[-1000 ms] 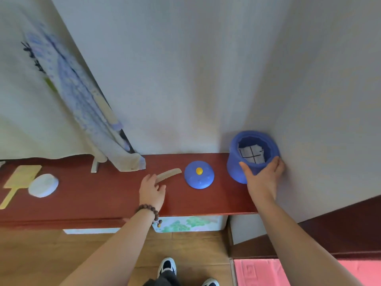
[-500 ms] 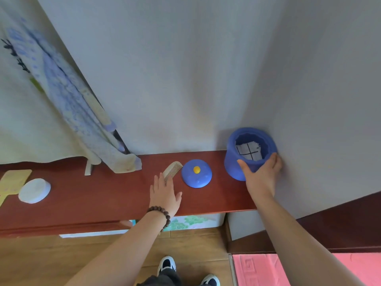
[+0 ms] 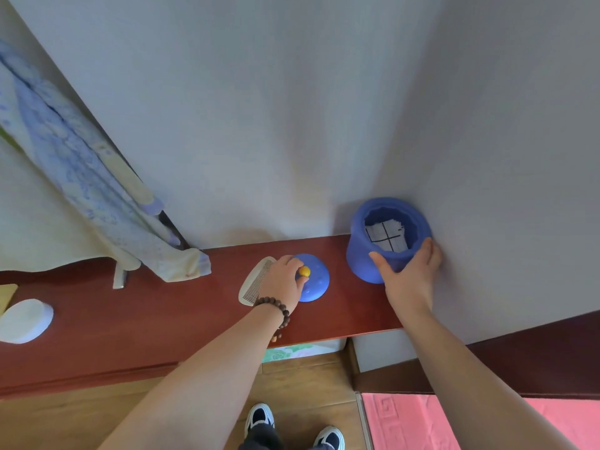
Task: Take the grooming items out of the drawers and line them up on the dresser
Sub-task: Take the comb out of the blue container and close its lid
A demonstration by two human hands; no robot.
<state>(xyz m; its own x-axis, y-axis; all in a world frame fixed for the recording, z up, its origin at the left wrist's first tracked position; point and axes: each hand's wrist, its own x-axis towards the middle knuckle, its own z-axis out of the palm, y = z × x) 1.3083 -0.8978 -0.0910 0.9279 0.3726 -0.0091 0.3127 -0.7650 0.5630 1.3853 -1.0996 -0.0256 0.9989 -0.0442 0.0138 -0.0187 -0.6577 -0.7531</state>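
Observation:
A blue round jar stands open at the right end of the red-brown dresser top, in the corner of the walls. My right hand grips its near rim and side. Its blue lid with a yellow knob lies flat to the left of the jar. My left hand pinches that knob between thumb and fingers. A pale comb lies just left of the lid, partly under my left hand. A white round case sits at the far left.
A folded blue-patterned ironing board leans against the wall, its foot on the dresser. A yellowish flat item shows at the left edge. Below are wooden floor, my shoes and a pink mat. Walls close off the back and right.
My left hand let go of the comb, left it beside the lid, and moved right onto the lid's yellow knob. My right hand stayed on the jar.

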